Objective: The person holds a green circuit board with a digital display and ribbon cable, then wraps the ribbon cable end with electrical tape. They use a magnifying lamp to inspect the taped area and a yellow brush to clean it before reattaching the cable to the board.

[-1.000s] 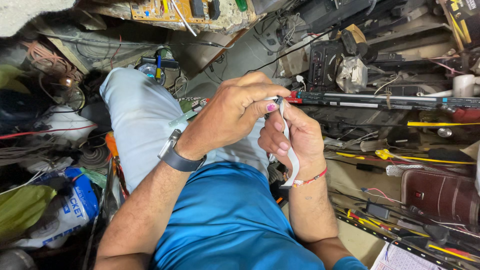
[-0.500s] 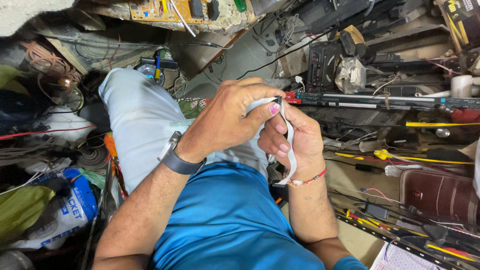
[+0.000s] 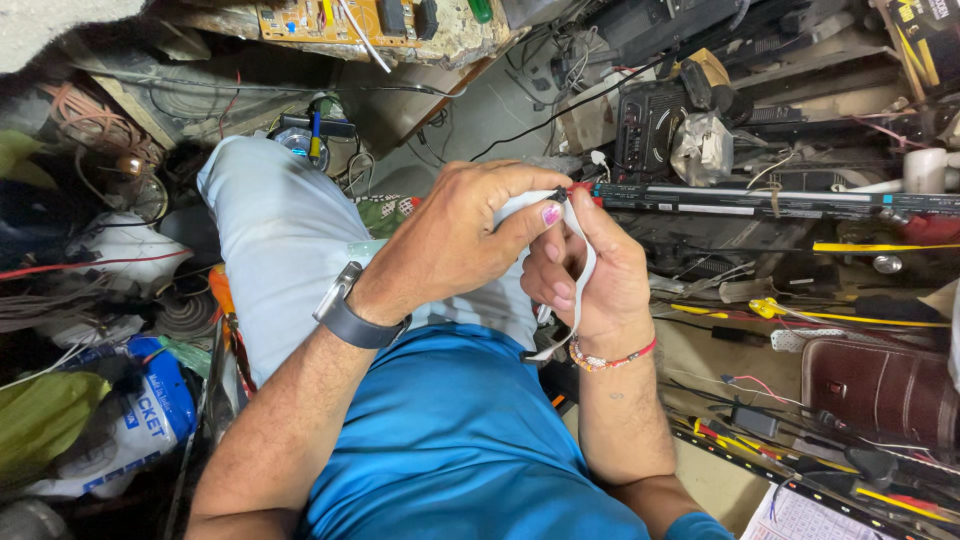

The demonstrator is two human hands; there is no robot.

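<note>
White flat ribbon cable (image 3: 583, 262) sits pinched between my left hand (image 3: 455, 240) and right hand (image 3: 590, 275) in the head view, above my lap, its top end at the long black strip (image 3: 760, 200) with a red tip. Both hands clamp it, the lower end dangling loose by my red bead bracelet (image 3: 612, 355); whether it's plugged in, I cannot tell.

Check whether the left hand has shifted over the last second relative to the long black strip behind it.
No. The left hand keeps pinching the white ribbon cable beside the near end of the long black strip; only tiny finger adjustments show.
</note>
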